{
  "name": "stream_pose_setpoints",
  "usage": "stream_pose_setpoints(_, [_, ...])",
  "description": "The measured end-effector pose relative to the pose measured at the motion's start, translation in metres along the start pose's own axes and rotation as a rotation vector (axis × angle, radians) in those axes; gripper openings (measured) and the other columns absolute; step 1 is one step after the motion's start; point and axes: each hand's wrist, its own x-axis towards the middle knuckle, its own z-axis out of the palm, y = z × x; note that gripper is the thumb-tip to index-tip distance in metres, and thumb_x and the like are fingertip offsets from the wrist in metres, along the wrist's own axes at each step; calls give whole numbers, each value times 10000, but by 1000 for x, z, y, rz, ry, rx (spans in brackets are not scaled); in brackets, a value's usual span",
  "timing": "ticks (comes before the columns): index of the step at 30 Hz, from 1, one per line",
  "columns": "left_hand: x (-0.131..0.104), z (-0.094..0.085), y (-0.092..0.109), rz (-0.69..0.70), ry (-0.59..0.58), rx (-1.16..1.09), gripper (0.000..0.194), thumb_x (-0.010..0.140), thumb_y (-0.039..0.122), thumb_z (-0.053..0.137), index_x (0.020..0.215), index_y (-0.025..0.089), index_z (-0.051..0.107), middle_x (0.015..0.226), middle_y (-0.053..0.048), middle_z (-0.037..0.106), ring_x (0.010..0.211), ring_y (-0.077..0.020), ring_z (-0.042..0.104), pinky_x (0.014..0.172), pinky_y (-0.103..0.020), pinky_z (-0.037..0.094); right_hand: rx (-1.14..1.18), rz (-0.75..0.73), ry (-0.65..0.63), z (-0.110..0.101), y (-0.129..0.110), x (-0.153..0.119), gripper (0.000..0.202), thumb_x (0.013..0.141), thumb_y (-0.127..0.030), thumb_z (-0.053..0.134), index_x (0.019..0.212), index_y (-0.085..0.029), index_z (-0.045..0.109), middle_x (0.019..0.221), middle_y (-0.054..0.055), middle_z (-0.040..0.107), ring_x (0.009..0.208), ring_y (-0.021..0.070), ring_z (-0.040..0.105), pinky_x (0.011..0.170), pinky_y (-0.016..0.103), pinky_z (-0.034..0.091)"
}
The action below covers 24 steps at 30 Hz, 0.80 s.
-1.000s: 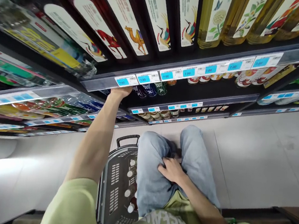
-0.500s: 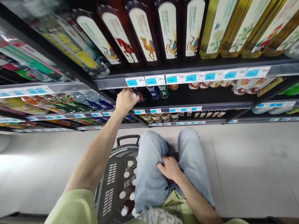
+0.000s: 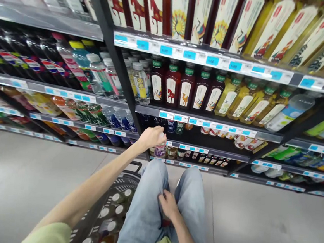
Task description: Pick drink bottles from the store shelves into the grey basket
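Held a bottle point(image 3: 160, 149) by its top in the left hand point(image 3: 151, 137), near the low shelf point(image 3: 228, 155). Rested the right hand point(image 3: 169, 204), loose and empty, on one leg point(image 3: 140, 208). Had bottles point(image 3: 112, 226) in the basket point(image 3: 88, 216) already, more on that shelf.

Upper shelf point(image 3: 297, 78): we see dark bottles point(image 3: 155, 15) and yellow bottles point(image 3: 280, 31) in a row.
Middle shelf point(image 3: 149, 110): we find green-capped dark bottles point(image 3: 186, 89), with yellowish ones point(image 3: 248, 104) to the right.
Lower shelf point(image 3: 209, 142): we spot blue and green containers point(image 3: 179, 128).
Floor point(image 3: 244, 224): we have a grey basket point(image 3: 87, 222).
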Motion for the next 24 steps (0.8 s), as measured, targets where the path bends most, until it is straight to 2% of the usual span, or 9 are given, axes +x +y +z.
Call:
stream_pose_setpoints(3, [-24, -2, 30, 67, 56, -167, 196, 905, 349, 585, 775, 209, 627, 802, -90, 687, 735, -223, 668, 717, -338, 474, 343, 151, 78, -6, 1, 13, 462, 987, -657, 413, 905, -252, 620, 877, 72, 727, 859, 270, 719, 712, 342, 554])
stream_pose_setpoints(6, [-46, 11, 56, -3, 124, -403, 164, 842, 322, 623, 712, 223, 603, 726, -63, 674, 674, -188, 625, 687, -325, 467, 598, 186, 124, -21, 2, 21, 657, 973, -737, 138, 1109, -278, 589, 1085, 111, 747, 915, 276, 753, 751, 406, 596])
stream_pose_setpoints(8, [-58, 26, 68, -25, 112, -582, 167, 799, 334, 661, 687, 222, 609, 686, -42, 665, 647, -169, 602, 673, -311, 469, 790, 180, 170, -33, 4, 22, 668, 937, -774, 154, 1148, -301, 576, 1184, 131, 740, 1061, 309, 756, 829, 471, 606])
stream_pose_setpoints(11, [-73, 57, 74, -56, 71, -799, 185, 746, 359, 686, 667, 206, 620, 658, -16, 647, 631, -150, 574, 668, -291, 470, 921, 238, 282, -48, 12, 14, 565, 938, -719, 239, 1063, -300, 596, 1113, 147, 751, 1156, 347, 729, 870, 519, 602])
stream_pose_setpoints(13, [-83, 78, 71, -171, 68, -916, 183, 728, 357, 672, 661, 198, 609, 652, -4, 633, 630, -144, 559, 658, -279, 461, 973, 298, 382, -53, 17, 8, 455, 946, -643, 315, 1010, -293, 599, 1041, 138, 758, 1134, 345, 728, 860, 505, 606])
stream_pose_setpoints(15, [-91, 94, 66, -338, 77, -1023, 180, 741, 356, 645, 671, 202, 584, 653, 5, 620, 633, -143, 552, 644, -269, 455, 995, 323, 420, -54, 19, 4, 378, 927, -602, 402, 1014, -292, 599, 1009, 110, 761, 1097, 329, 732, 832, 476, 611])
stream_pose_setpoints(18, [-100, 106, 60, -500, 99, -1026, 215, 806, 384, 639, 691, 222, 558, 662, 19, 606, 651, -150, 551, 646, -269, 449, 929, 333, 311, -49, 20, 7, 403, 891, -613, 439, 1053, -285, 609, 1016, 96, 762, 1048, 313, 743, 775, 431, 601])
stream_pose_setpoints(21, [-103, 107, 62, -494, 86, -881, 268, 831, 400, 703, 684, 236, 550, 686, 19, 625, 689, -165, 579, 689, -284, 455, 766, 361, 187, -44, 23, 14, 486, 884, -656, 324, 1013, -283, 608, 989, 122, 753, 1020, 329, 750, 732, 433, 588])
stream_pose_setpoints(24, [-102, 104, 66, -455, 42, -821, 266, 832, 377, 743, 698, 243, 557, 689, 17, 633, 699, -172, 603, 712, -289, 457, 675, 377, 157, -44, 28, 17, 523, 875, -650, 232, 967, -287, 597, 964, 139, 741, 1034, 346, 749, 741, 459, 590])
